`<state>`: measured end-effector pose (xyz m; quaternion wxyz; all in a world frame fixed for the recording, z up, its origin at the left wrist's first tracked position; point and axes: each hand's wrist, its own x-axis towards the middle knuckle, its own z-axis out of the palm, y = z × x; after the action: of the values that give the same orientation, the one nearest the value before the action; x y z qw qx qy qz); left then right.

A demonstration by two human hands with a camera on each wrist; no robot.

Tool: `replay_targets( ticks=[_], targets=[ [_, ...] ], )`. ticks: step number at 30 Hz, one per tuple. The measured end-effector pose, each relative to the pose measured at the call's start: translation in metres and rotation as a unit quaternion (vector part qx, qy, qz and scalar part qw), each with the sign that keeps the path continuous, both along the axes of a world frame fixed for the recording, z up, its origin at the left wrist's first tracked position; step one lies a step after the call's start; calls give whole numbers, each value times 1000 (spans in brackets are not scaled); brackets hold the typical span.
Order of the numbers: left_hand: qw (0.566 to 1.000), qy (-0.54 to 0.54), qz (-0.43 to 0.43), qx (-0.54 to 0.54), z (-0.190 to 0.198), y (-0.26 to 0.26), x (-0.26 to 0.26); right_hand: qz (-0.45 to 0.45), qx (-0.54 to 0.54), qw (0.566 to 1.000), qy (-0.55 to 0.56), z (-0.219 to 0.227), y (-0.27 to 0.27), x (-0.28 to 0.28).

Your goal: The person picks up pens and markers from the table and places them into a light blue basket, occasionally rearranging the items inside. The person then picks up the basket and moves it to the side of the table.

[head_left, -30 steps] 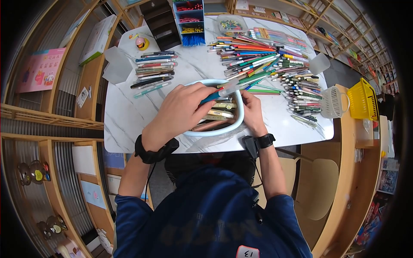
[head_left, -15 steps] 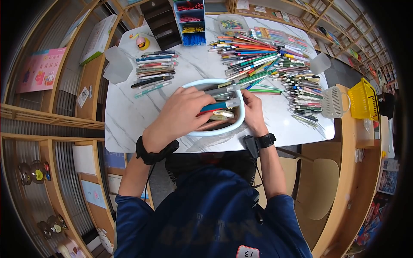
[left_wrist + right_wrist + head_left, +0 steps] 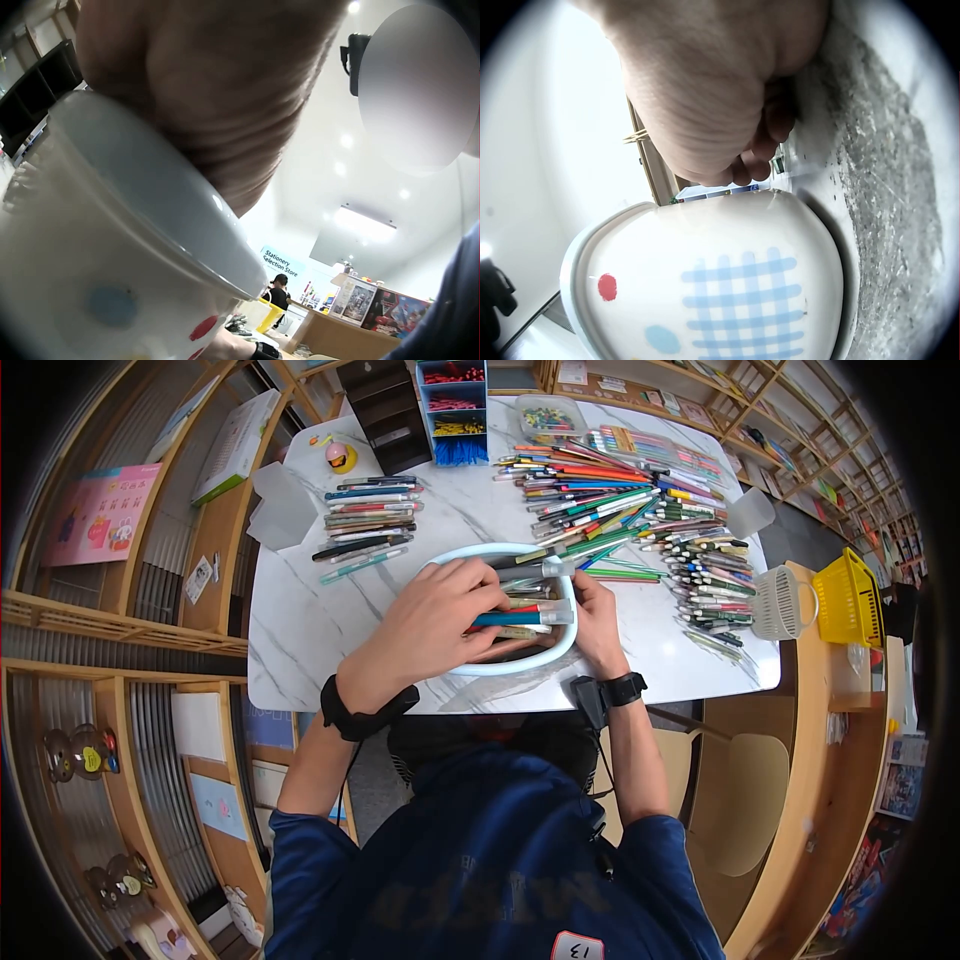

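A pale blue-rimmed plastic bin (image 3: 535, 662) full of pens stands at the table's front edge. My left hand (image 3: 425, 618) reaches over its left side, fingers curled, gripping a teal pen (image 3: 505, 618) with a clear cap and a red one beside it. Their capped ends point right, over the rim. A grey pen (image 3: 525, 572) lies across the far part of the bin. My right hand (image 3: 600, 622) is at the bin's right side, fingers loosely bent, fingertips right at the dotted and checked outer wall (image 3: 742, 300). The left fingertips are hidden in the left wrist view.
A row of pens (image 3: 370, 525) lies left; a large pile of pens (image 3: 600, 490) and green-white pens (image 3: 705, 575) lie right. At the back stand a dark rack (image 3: 388, 420), a blue compartment organizer (image 3: 458, 425) and a clear box (image 3: 550, 418). White (image 3: 780, 605) and yellow baskets (image 3: 848, 600) stand right.
The pens in my left hand have swung from pointing up and right to nearly level, dropping lower over the bin. My right hand has stayed beside the bin. The head view has shifted slightly.
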<state>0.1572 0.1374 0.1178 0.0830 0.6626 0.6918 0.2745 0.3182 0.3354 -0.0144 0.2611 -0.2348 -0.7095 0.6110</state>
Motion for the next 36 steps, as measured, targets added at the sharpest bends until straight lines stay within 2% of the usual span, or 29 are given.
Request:
replay_targets(
  ticks=[5, 14, 23, 29, 36],
  targets=[
    [999, 22, 45, 9, 4, -2, 4, -2, 5, 1000, 0, -4, 1, -1],
    [997, 33, 67, 16, -2, 3, 6, -5, -8, 1000, -12, 0, 0, -1],
    [994, 87, 69, 0, 0, 19, 5, -8, -3, 1000, -7, -2, -1, -2],
    [982, 174, 62, 43, -6, 28, 3, -8, 15, 1000, -11, -3, 0, -2],
    [985, 153, 67, 44, -7, 26, 3, -1, -7, 1000, -9, 1, 0, -1]
  ],
)
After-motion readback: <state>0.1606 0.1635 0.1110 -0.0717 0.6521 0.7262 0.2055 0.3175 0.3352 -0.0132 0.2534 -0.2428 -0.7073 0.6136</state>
